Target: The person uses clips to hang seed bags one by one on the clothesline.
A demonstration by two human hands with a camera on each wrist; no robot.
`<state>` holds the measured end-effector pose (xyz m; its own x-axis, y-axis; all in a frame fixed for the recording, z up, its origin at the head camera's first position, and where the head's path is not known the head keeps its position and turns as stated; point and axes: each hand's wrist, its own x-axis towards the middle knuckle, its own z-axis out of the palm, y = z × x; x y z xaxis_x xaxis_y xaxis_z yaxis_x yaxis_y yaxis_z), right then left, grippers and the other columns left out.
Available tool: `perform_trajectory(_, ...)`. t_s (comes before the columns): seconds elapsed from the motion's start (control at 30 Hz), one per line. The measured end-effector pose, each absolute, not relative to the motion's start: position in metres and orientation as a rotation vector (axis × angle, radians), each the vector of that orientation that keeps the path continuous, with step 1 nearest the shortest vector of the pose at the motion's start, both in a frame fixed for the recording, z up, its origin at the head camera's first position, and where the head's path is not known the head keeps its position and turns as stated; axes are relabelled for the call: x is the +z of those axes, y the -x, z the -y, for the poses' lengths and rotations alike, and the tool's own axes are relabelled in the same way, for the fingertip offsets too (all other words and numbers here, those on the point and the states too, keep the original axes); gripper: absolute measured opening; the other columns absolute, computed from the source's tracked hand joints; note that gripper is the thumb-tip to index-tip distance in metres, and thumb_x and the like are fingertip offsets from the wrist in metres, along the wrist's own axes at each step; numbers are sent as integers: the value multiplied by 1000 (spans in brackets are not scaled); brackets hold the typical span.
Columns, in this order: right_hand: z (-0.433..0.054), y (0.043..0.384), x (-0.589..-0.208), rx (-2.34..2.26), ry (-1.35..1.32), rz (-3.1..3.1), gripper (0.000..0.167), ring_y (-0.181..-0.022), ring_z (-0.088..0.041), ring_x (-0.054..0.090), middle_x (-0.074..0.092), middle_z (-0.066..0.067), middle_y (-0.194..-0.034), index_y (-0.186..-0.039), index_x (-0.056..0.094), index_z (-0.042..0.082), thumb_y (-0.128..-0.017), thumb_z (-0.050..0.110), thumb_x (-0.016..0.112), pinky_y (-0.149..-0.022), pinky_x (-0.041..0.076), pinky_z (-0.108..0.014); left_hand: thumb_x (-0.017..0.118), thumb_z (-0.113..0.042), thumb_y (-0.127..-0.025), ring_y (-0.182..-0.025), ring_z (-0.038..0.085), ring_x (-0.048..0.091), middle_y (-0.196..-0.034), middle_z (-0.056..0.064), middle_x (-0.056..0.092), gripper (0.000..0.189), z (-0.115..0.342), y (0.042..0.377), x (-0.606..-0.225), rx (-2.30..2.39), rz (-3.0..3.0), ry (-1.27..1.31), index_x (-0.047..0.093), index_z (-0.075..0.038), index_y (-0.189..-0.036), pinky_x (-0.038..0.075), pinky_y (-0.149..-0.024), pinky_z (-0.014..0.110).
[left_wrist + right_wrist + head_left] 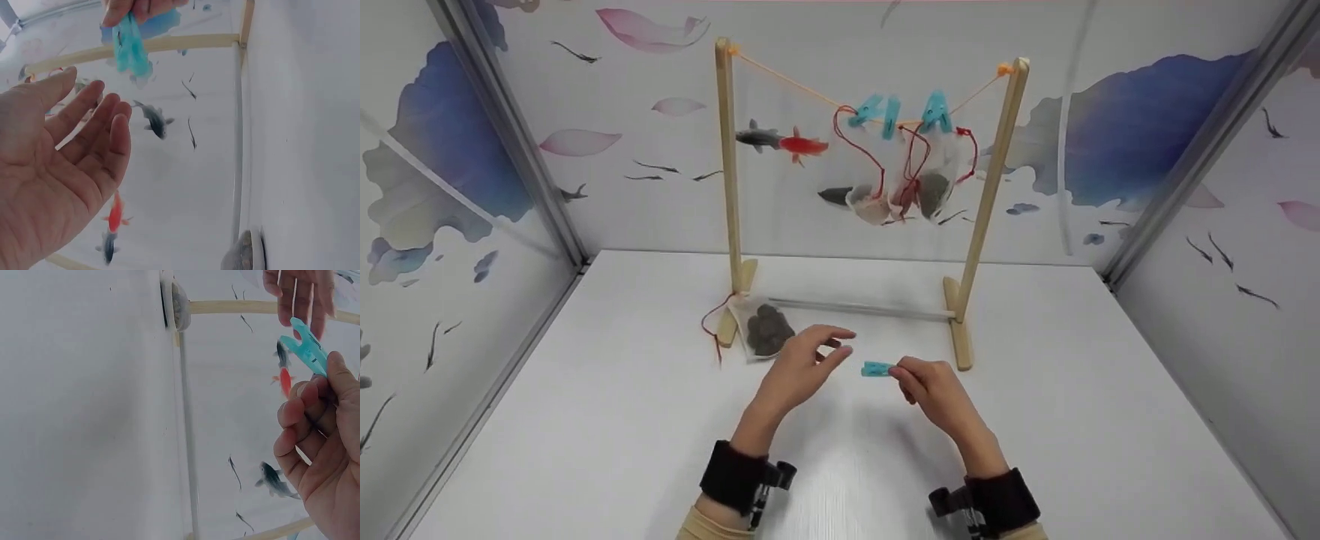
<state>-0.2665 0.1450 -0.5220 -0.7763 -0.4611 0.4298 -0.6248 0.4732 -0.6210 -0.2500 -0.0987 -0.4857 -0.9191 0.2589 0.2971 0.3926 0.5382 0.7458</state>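
My right hand (934, 390) pinches a light blue clothespin (876, 369) between thumb and fingers, its far end pointing left toward the other hand. In the right wrist view the clothespin (308, 349) shows clearly, held at one end. My left hand (799, 367) is held above the table with thumb and fingers apart and nothing between them; the left wrist view shows its palm (56, 191) and loosely bent fingers. Just behind the left hand, a white mesh pouch (769, 328) with dark contents and a red drawstring lies against the foot of the wooden stand.
A wooden stand (988, 187) carries a sagging orange cord (787, 79). Several blue clothespins (936, 112) sit on the cord, with pouches (872, 206) and red drawstrings hanging below. A pale rod (862, 307) joins the stand's feet. Printed walls enclose the white table (607, 420).
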Motion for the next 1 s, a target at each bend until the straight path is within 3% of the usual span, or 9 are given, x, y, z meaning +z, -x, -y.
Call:
perform_trajectory(0.27,-149,272,-527,1086,-876,2585,32,-55,2,43,56,6,-58,-74,59,12,-103,25,54,-54,38,-17,64,-23,-97,-133,42,47,-141,24,51,43,146,290,-513,-1223,2722,21,57,-2,-134,41,-110,55)
perform_trajectory(0.47,-152,273,-528,1083,-847,2638,34,-57,-1,47,60,6,-60,-77,63,8,-102,28,54,-57,40,-18,60,-17,-98,-133,49,41,-145,31,42,47,169,318,-535,-1108,2696,-247,49,6,-137,38,-109,58)
perform_trajectory(0.77,-153,274,-531,1076,-844,2668,33,-56,1,41,61,6,-62,-80,63,7,-102,30,54,-55,37,-17,60,-22,-100,-128,49,48,-142,34,39,49,182,333,-541,-1133,2716,-346,47,3,-140,44,-104,56)
perform_trajectory(1.0,-154,274,-531,1074,-850,2650,31,-57,2,40,61,8,-63,-79,63,10,-103,28,54,-56,38,-18,72,-10,-90,-131,45,48,-143,32,42,57,186,334,-528,-1343,2698,-298,46,1,-139,44,-107,53)
